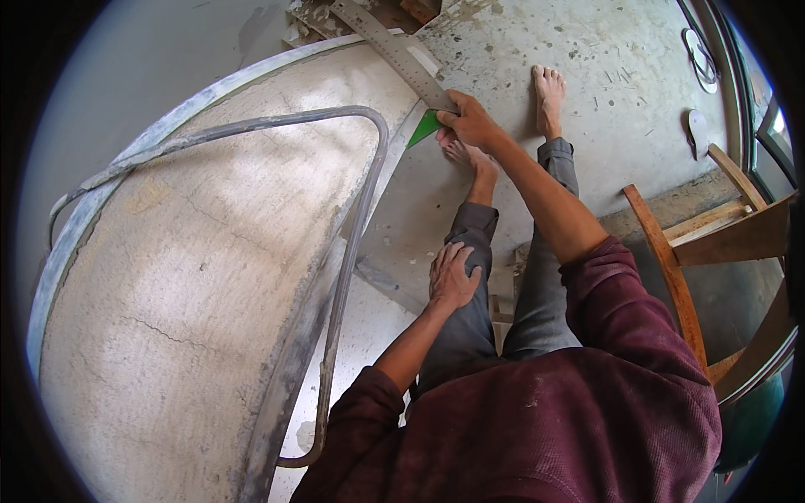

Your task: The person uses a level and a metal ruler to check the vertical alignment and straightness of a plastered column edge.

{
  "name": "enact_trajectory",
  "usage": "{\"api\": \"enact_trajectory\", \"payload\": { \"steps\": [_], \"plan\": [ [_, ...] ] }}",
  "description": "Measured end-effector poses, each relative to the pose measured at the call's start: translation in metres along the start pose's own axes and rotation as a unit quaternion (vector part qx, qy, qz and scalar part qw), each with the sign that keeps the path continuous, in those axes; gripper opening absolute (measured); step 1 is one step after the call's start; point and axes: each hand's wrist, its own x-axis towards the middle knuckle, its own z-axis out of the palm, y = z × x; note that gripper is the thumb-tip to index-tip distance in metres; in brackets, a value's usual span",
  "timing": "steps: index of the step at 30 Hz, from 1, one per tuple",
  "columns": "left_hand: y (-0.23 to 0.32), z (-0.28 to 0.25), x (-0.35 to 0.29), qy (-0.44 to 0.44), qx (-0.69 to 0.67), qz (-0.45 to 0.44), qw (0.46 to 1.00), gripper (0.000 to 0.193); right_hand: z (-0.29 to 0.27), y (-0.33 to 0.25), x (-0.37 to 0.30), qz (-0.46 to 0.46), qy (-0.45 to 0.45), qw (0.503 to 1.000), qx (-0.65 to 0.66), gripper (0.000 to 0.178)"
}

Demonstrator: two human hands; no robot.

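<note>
My right hand [470,121] is closed around the near end of a steel square [398,59]. Its long, flat, marked blade slants away to the upper left, its far end over the edge of a pale cement-like surface [201,243]. A green triangular part [425,128] shows just below my fingers, close to my left foot. My left hand [454,275] lies on my left knee, fingers apart, holding nothing. A bent grey metal tube [356,226] runs over the cracked pale surface, left of both hands.
A curved whitish rim [142,142] borders the pale surface. My bare right foot [549,94] rests on the stained concrete floor [620,101]. White flip-flops [698,134] lie by the right wall. Wooden chair-like parts [667,268] stand at my right. Rubble [310,25] lies at the top.
</note>
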Motion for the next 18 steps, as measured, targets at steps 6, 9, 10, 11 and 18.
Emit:
{"api": "enact_trajectory", "payload": {
  "steps": [6,9,10,11,18],
  "plan": [
    [-0.0066,0.0004,0.0010,0.001,-0.038,0.021,0.999,0.047,-0.0009,0.0006,-0.0003,0.015,0.011,1.000,-0.021,0.028],
    [-0.0034,-0.0025,0.0018,0.000,-0.027,0.014,1.000,0.046,0.0016,-0.0027,-0.0027,0.011,0.008,1.000,-0.010,0.028],
    [-0.0037,-0.0029,0.0022,-0.001,-0.027,0.016,1.000,0.046,0.0013,-0.0019,-0.0026,0.008,0.007,1.000,-0.002,0.029],
    [-0.0045,-0.0032,0.0026,-0.002,-0.027,0.017,0.999,0.046,0.0005,-0.0005,-0.0023,0.009,0.012,1.000,-0.002,0.028],
    [-0.0054,-0.0030,0.0033,-0.024,-0.035,-0.013,0.999,0.047,0.0021,0.0005,-0.0012,0.008,0.016,1.000,-0.009,0.023]
  ]
}}
